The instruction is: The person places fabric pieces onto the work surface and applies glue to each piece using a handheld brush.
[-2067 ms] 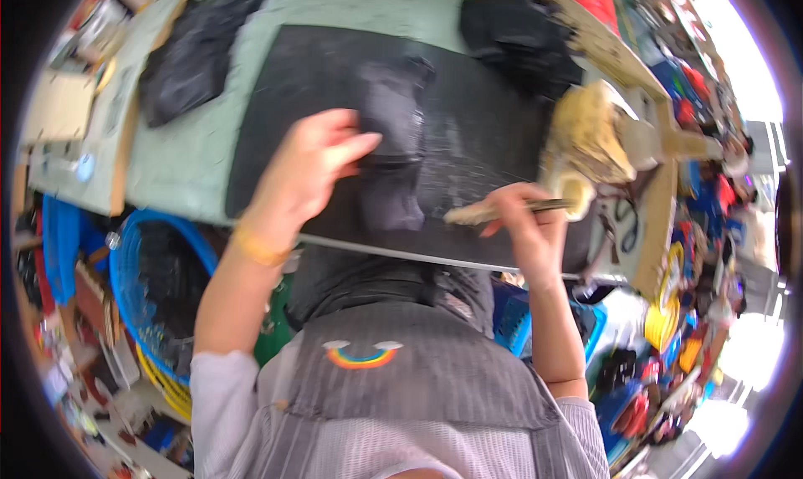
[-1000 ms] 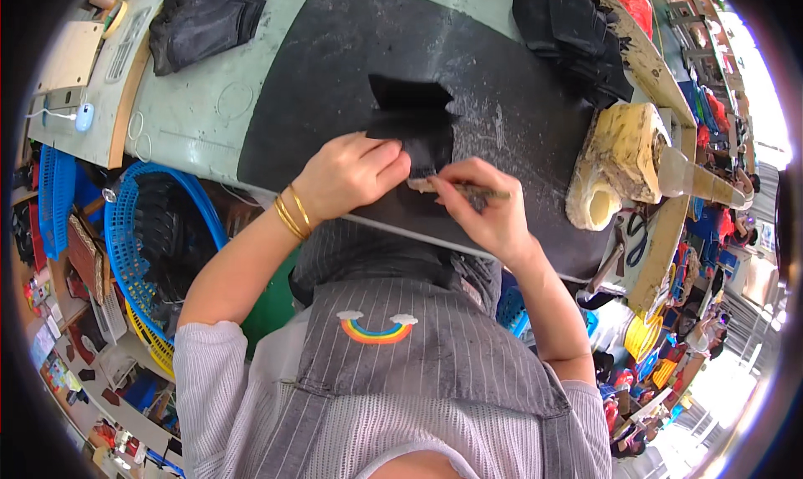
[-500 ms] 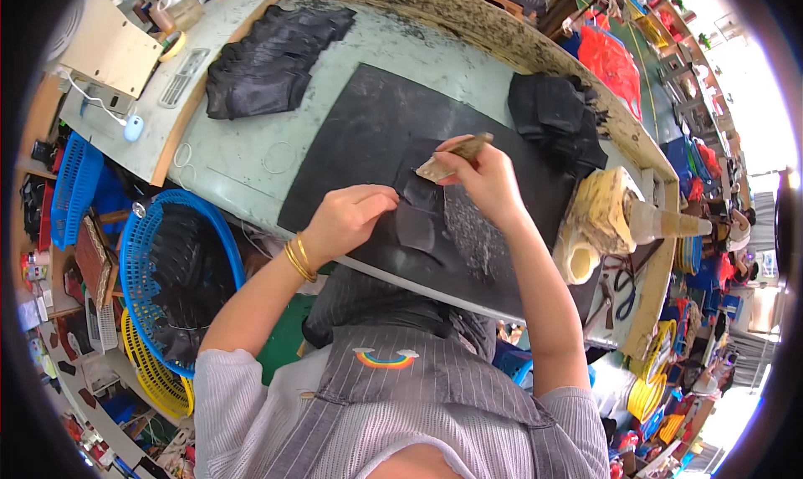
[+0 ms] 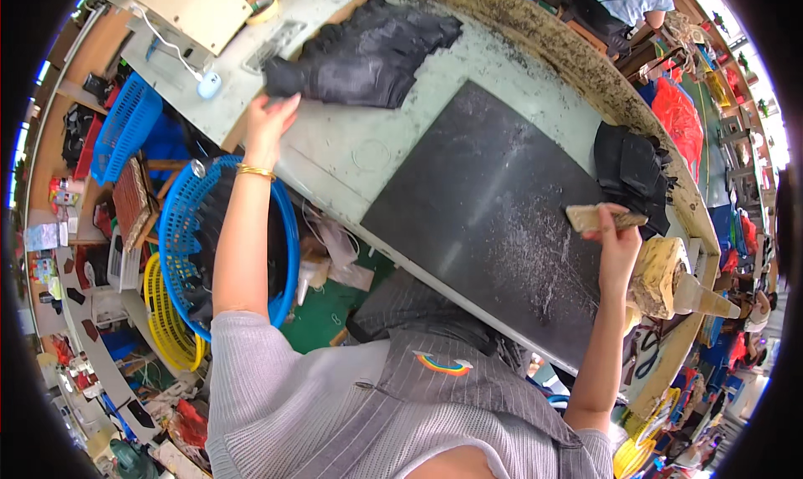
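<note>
My left hand (image 4: 269, 128) reaches to the far left with fingers apart, at the near edge of a row of overlapping black leather-like pieces (image 4: 368, 56). One small black piece (image 4: 284, 77) lies just beyond its fingertips, at the left end of that row. On the right, my right hand (image 4: 616, 245) grips a flat tan brush (image 4: 585, 219) over the right part of a black work mat (image 4: 468, 169). Whitish streaks and specks mark the mat below the brush.
A stack of folded black pieces (image 4: 627, 165) sits beyond my right hand. Close to that wrist stands a yellowish, crusted container (image 4: 657, 278). A blue basket (image 4: 288, 253) of black pieces is under my left forearm. The bench has a raised, stained rim (image 4: 569, 48).
My left hand has gone from the mat to the row at the far left; the black piece has left the mat. My right hand has moved right with the brush. The view has shifted.
</note>
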Demonstrator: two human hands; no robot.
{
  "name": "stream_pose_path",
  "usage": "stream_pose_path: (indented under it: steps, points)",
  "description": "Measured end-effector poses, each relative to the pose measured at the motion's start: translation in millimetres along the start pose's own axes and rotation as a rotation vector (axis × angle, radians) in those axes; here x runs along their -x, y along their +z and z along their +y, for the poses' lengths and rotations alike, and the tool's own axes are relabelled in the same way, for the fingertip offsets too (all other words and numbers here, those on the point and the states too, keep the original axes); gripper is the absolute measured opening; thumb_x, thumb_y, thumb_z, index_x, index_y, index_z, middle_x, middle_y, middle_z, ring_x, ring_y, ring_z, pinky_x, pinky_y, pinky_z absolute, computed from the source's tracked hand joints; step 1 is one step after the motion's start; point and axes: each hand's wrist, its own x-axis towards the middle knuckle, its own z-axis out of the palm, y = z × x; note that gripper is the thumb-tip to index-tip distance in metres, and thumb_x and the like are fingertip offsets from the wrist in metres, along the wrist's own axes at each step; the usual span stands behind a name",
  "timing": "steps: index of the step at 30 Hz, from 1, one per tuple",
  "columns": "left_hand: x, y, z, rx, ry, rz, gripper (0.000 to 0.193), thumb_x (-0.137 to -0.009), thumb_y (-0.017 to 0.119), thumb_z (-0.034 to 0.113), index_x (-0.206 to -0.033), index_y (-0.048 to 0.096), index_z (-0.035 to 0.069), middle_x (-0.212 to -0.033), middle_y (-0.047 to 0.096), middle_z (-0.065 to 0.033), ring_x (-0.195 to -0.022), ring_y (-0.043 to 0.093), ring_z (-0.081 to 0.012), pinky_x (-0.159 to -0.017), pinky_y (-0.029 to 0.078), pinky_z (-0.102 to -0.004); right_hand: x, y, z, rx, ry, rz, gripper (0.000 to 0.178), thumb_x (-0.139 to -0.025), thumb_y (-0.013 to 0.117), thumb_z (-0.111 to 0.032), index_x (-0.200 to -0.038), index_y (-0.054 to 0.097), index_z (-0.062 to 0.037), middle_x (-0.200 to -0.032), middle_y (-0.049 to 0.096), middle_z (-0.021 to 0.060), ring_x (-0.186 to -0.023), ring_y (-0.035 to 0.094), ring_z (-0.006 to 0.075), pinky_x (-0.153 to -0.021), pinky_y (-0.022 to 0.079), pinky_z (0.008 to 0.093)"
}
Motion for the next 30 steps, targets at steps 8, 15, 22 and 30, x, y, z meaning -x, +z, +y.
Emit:
stream_pose_path:
  steps: [8,15,22,30]
  points:
    - [98.2,47.1,-17.8,-0.533,1.005,-0.612,0.016,-0.083,0.062,0.016,-0.095,0.062,0.005,-0.099,0.064,-0.0114,-0.093,0.060,-0.0290,-0.080,0.046,-0.0352,44.7,-2.5,0.0,0.048,0.110,-0.136,0.012,-0.088,0.058,-0.008,-0.092,0.060,0.0030,-0.080,0.062,0.0056,-0.064,0.060,0.0112,-0.057,0.050,0.0218]
    - [44.9,-23.7,45.7,-0.809,0.152,-0.683,0.028,-0.087,0.058,0.025,-0.098,0.062,-0.001,-0.077,0.066,-0.0115,-0.069,0.065,-0.0173,-0.066,0.051,-0.0295,64.4,-28.5,-4.1,0.045,0.087,-0.045,0.013,-0.089,0.056,-0.007,-0.094,0.059,0.0046,-0.083,0.061,0.0069,-0.064,0.060,0.0113,-0.056,0.049,0.0213]
    - [62.1,-39.8,64.3,-1.022,-0.439,-1.073,0.045,-0.083,0.062,0.039,-0.097,0.058,-0.003,-0.084,0.067,-0.0138,-0.075,0.066,-0.0221,-0.065,0.051,-0.0312,79.4,-38.1,-14.0,0.082,0.052,-0.029,0.014,-0.089,0.056,-0.010,-0.093,0.059,0.0026,-0.078,0.061,0.0058,-0.058,0.058,0.0097,-0.053,0.046,0.0205]
    - [139.0,73.7,106.4,-0.352,0.080,-1.366,0.026,-0.086,0.061,0.009,-0.111,0.056,0.001,-0.087,0.063,-0.0050,-0.081,0.060,-0.0113,-0.075,0.049,-0.0271,52.1,-42.3,-23.0,0.027,0.071,-0.042,0.015,-0.082,0.061,-0.009,-0.092,0.059,0.0018,-0.073,0.061,0.0048,-0.060,0.058,0.0090,-0.055,0.049,0.0221]
